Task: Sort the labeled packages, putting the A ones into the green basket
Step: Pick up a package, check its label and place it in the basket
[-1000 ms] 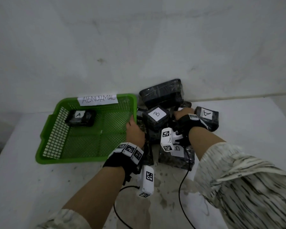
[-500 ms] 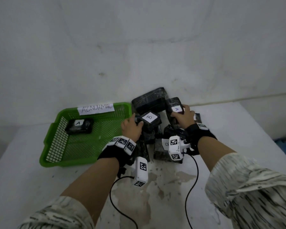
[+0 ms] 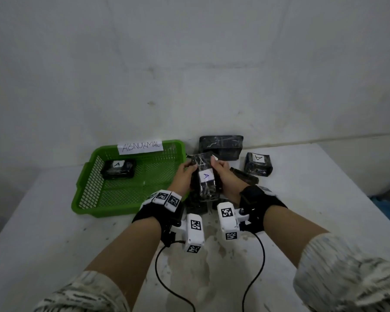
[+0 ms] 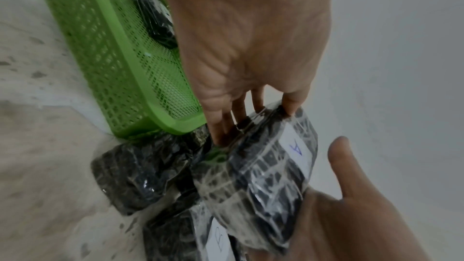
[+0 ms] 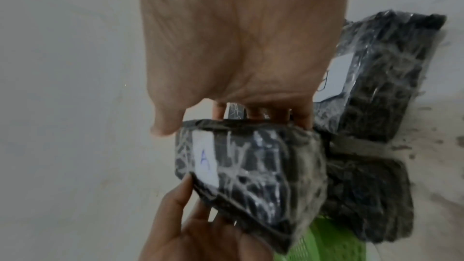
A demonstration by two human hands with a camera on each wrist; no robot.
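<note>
Change: both hands now hold one A-labelled package between them; half a second ago the right hand alone was on it and the left hand rested at the B-labelled package beside the basket.
Held package (image 3: pixel 205 180): black, plastic-wrapped, white label reading A facing up, lifted just right of the green basket (image 3: pixel 89 188), above the pile.
Left hand (image 3: pixel 185 176): fingers curled on the held package's left edge.
Right hand (image 3: pixel 225 176): fingers curled on its right edge, thumb on top near the label.
Basket contents: one A package (image 3: pixel 118 168) lies inside, in the far left part, below the paper sign ABNORMAL (image 3: pixel 140 147) on the basket's back rim.
Pile (image 4: pixel 140 176): dark wrapped packages touching the basket's right corner, one showing a B label (image 4: pixel 219 242).
Other A package (image 3: pixel 258 164): on the white table (image 3: pixel 43 244), well right of the basket, label upside down to the head view.
Large package (image 3: pixel 221 146): against the wall (image 3: pixel 189 64), just right of the basket's back corner.
</note>
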